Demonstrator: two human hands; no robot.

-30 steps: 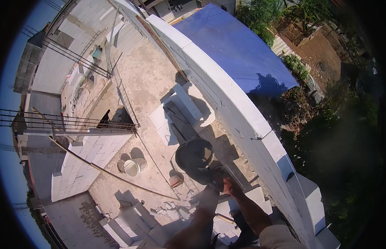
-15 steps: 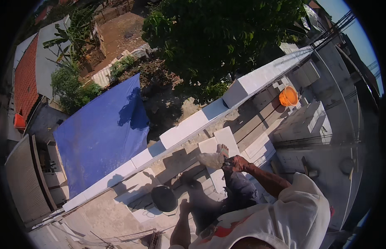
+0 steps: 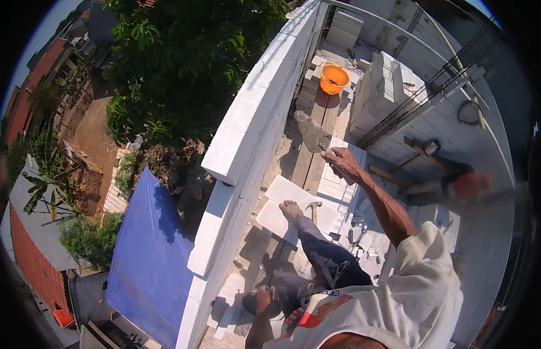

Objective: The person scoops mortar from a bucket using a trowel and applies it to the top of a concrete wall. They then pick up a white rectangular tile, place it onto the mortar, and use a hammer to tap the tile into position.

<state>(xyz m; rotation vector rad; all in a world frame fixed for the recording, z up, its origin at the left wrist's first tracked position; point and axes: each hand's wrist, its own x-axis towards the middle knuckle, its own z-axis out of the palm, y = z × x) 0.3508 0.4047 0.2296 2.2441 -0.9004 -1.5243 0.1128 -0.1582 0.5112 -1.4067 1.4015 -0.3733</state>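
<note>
My right hand [image 3: 342, 164] is closed round the handle of a trowel [image 3: 312, 134]. Grey mortar coats the trowel's blade, which points away from me above wooden planks. Lower down, my left hand [image 3: 264, 298] is beside a dark round bucket [image 3: 250, 303], partly hidden by the hand and the shadow. Whether its fingers grip the rim is not visible. My sandalled foot [image 3: 292, 210] rests on a white slab [image 3: 277, 200], close to a hammer [image 3: 314, 212]. Along my left runs a wall of white blocks [image 3: 238, 134].
An orange bucket [image 3: 334, 79] stands at the far end of the planks [image 3: 317, 166]. Stacked white blocks [image 3: 387, 87] and steel bars [image 3: 398, 119] are at right. Broken pieces [image 3: 356, 234] litter the blocks beside my leg. A blue tarp [image 3: 143, 262] hangs beyond the wall.
My view has swung right, toward the orange bucket. My right hand has raised the trowel and carried it forward, away from my foot. My left hand stays low near the dark bucket.
</note>
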